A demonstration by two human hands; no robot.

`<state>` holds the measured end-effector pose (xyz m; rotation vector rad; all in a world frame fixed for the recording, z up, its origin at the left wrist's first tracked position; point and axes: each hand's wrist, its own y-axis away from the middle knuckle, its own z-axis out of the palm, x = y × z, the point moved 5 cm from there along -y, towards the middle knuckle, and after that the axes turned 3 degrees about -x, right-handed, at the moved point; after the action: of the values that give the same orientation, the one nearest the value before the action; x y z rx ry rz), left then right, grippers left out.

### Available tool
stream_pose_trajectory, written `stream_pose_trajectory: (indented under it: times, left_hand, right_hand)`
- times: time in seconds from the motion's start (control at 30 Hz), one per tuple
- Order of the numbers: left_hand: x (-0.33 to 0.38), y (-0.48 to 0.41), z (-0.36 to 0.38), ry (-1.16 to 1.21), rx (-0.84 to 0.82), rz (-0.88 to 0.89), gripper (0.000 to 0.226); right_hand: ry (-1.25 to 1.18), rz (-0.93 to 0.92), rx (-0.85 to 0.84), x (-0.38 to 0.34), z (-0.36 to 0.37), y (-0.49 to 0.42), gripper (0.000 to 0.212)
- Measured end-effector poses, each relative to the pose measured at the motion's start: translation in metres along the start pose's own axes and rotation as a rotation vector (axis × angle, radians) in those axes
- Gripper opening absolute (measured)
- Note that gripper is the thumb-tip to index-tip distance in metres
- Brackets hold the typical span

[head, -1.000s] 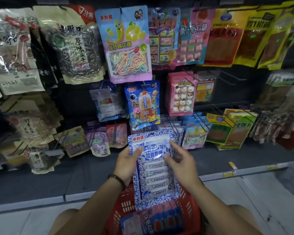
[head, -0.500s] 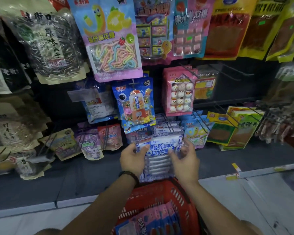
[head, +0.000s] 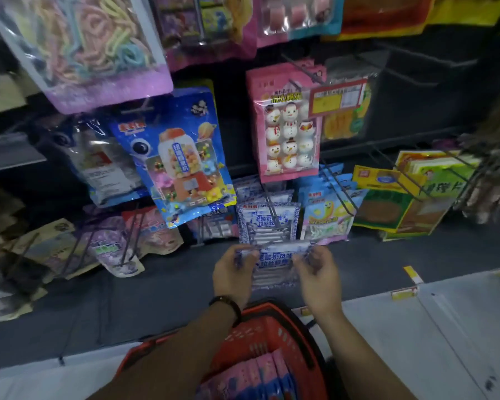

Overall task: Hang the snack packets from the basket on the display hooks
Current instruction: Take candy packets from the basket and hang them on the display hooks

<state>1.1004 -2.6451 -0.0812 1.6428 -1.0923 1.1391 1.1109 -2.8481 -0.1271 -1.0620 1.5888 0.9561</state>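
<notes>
Held packet: a blue-and-white snack packet (head: 274,261) is held upright between the two hands, printed face toward the viewer.
Left hand (head: 234,272): its fingers are curled round the packet's upper left edge.
Right hand (head: 318,272): its fingers are pinched on the upper right edge, so the top of the packet is stretched flat.
Target hook (head: 270,209): a dark wire prong just beyond the fingertips, already loaded with matching packets (head: 267,226).
Step in hand: judged to be the threading of the packet onto this prong. The hang hole cannot be made out through the blur.
Technique: the top edge should be kept taut and level. The hole should be centred on the prong tip, then the packet pushed straight back until it sits against the matching row.
Edges above: the lower edge of a pink snowman packet (head: 286,131) hangs right over the prong, so a high lift is likely to be fouled.
Edges beside: a blue gumball packet (head: 182,160) hangs beyond the left hand. Light-blue packets (head: 324,217) on their own prongs crowd the right hand.
Open room: the dark shelf (head: 162,287) to the left of the hands is bare.
Basket (head: 274,333): red, under the wrists, with pink packets (head: 260,373) inside.
</notes>
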Motion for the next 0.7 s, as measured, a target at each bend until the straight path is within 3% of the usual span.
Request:
stream_pose_trajectory:
  times: [0.2,0.3,0.33,0.4,0.43,0.53,0.63,0.7]
  left_hand:
    - [-0.036,-0.034,0.02,0.147,0.022,-0.11,0.028]
    - [-0.047,-0.052,0.031,0.178,0.008,-0.153,0.011]
    - [-0.05,-0.057,0.034,0.172,0.006,-0.173,0.021]
    - [-0.053,-0.065,0.038,0.162,0.018,-0.221,0.068]
    - [-0.052,-0.068,0.04,0.168,0.027,-0.219,0.077]
    - [-0.051,-0.073,0.044,0.168,0.022,-0.21,0.065]
    - [-0.055,-0.078,0.045,0.186,0.022,-0.225,0.028]
    - [-0.055,-0.083,0.048,0.216,0.019,-0.24,0.027]
  right_hand:
    - [-0.088,0.016,-0.228,-0.009,0.018,-0.023,0.075]
    - [-0.084,0.031,-0.22,-0.008,0.018,-0.035,0.078]
    - [-0.078,0.037,-0.21,-0.008,0.019,-0.037,0.079]
    - [-0.049,0.048,-0.201,-0.008,0.023,-0.04,0.083]
    - [-0.036,0.055,-0.205,-0.008,0.025,-0.043,0.085]
    - [-0.018,0.075,-0.212,-0.004,0.031,-0.048,0.088]
    - [-0.003,0.038,-0.209,-0.01,0.033,-0.047,0.087]
    - [0.005,0.028,-0.222,-0.011,0.036,-0.046,0.084]
